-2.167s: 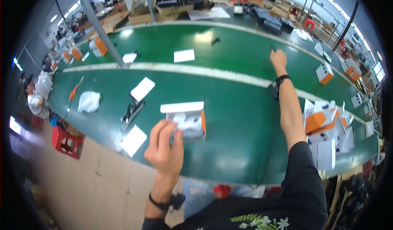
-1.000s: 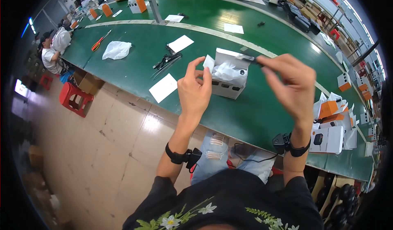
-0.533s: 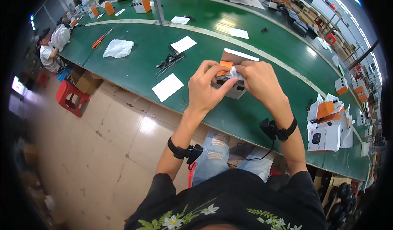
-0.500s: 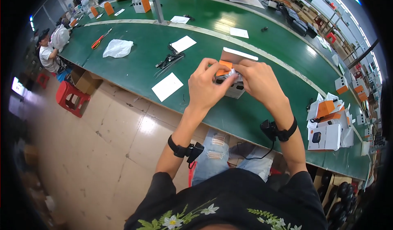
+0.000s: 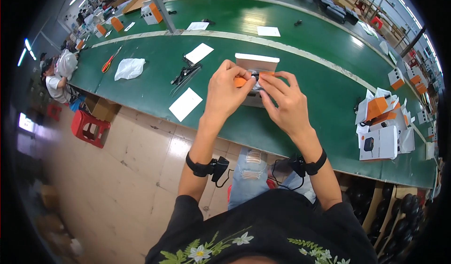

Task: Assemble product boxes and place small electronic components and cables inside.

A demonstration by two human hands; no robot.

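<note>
A small white carton [image 5: 256, 62] stands on the green bench in front of me with its lid raised at the back. Orange card [image 5: 240, 82] shows inside, between the left thumb and forefinger. At the opening, my left hand [image 5: 225, 90] pinches a small dark thing in clear plastic [image 5: 255, 76], mostly covered by fingertips. My right hand [image 5: 285, 97] reaches in from the right, its fingertips pressed on the orange edge and the plastic, thumb lower down at the carton's front. The carton's inside is largely hidden by both hands.
White paper sheets [image 5: 186, 104] and black cables [image 5: 184, 76] lie to the left, beyond them a plastic bag [image 5: 130, 69] and an orange-handled screwdriver [image 5: 107, 65]. Several cartons [image 5: 379, 142] are piled at right. A grey post [image 5: 161, 7] rises from the bench. A co-worker [image 5: 55, 80] sits far left.
The raised orange piece has gone down toward the carton, and a dark plastic-wrapped thing now shows between my fingertips. My right hand has turned, its thumb lower. The view has shifted slightly.
</note>
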